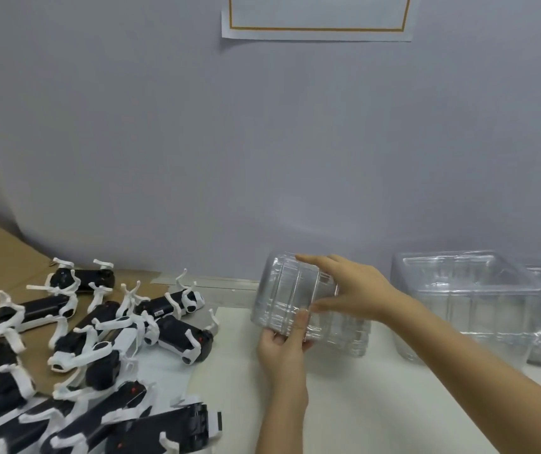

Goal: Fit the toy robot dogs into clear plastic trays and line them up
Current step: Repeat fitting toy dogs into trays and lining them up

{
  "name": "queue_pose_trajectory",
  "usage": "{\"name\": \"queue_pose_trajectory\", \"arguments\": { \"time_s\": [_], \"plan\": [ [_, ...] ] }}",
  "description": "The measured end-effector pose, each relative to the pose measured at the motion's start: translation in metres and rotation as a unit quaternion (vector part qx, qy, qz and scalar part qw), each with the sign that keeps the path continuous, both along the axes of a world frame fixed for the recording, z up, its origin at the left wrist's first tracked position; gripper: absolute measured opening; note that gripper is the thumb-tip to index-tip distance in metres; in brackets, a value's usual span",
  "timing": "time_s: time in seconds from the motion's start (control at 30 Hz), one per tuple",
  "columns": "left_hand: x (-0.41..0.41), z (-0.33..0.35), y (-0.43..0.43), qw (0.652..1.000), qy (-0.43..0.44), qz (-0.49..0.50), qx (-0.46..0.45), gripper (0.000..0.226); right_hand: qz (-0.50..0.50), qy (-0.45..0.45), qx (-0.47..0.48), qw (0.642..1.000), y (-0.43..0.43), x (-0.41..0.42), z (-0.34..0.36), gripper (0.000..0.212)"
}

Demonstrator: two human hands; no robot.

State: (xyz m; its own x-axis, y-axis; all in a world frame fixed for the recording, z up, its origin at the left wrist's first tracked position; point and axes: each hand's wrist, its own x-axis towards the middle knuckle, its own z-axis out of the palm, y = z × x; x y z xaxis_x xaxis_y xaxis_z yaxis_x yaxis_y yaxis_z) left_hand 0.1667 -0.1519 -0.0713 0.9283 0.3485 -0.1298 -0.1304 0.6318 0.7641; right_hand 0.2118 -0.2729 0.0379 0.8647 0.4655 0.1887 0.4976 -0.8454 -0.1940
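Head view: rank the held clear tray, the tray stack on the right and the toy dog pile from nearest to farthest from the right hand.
1. held clear tray: centre, gripped by the right hand.
2. tray stack: just right of that hand.
3. toy dog pile: far left.

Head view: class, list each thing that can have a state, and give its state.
Tray, empty, tilted, held in both hands.
Left hand, grips the tray's lower edge.
Right hand, holds the tray's top.
Toy dogs, loose in a heap.
Tray stack, on the table, untouched.
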Motion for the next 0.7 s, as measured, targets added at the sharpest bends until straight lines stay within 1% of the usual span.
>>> {"name": "queue_pose_trajectory", "arguments": {
  "time_s": [0.1, 0.2, 0.33, 0.43, 0.5, 0.53, 0.6, 0.67, 0.7],
  "plan": [
    [0.0, -0.008, 0.003, 1.0, 0.028, 0.014, 0.002, 0.032, 0.011, -0.004, -0.034, 0.999, 0.009, 0.007, -0.001, 0.081],
    [-0.001, -0.014, 0.009, 0.998, 0.054, 0.014, 0.004, 0.032, 0.018, -0.008, -0.054, 0.998, 0.017, 0.011, -0.002, 0.082],
    [0.0, -0.016, 0.012, 0.997, 0.073, 0.003, 0.012, 0.032, 0.005, -0.019, -0.037, 0.999, 0.016, 0.014, 0.007, 0.081],
    [-0.001, -0.019, 0.016, 0.995, 0.092, -0.024, 0.011, 0.029, -0.013, -0.057, -0.031, 0.998, 0.016, 0.008, 0.018, 0.081],
    [-0.001, -0.02, 0.018, 0.99, 0.121, -0.066, 0.036, 0.025, -0.027, -0.118, -0.04, 0.992, 0.014, 0.002, 0.028, 0.078],
    [0.0, -0.018, 0.018, 0.985, 0.135, -0.09, 0.057, 0.024, -0.037, -0.149, -0.024, 0.988, 0.012, -0.003, 0.034, 0.077],
    [0.003, -0.012, 0.018, 0.972, 0.164, -0.124, 0.111, 0.029, -0.06, -0.186, 0.061, 0.979, 0.006, -0.015, 0.044, 0.078],
    [0.007, -0.004, 0.016, 0.954, 0.193, -0.145, 0.18, 0.036, -0.069, -0.195, 0.152, 0.967, 0.001, -0.033, 0.048, 0.08],
    [0.008, 0.0, 0.015, 0.941, 0.202, -0.154, 0.223, 0.035, -0.071, -0.194, 0.187, 0.96, -0.003, -0.043, 0.047, 0.081]
  ]
}}
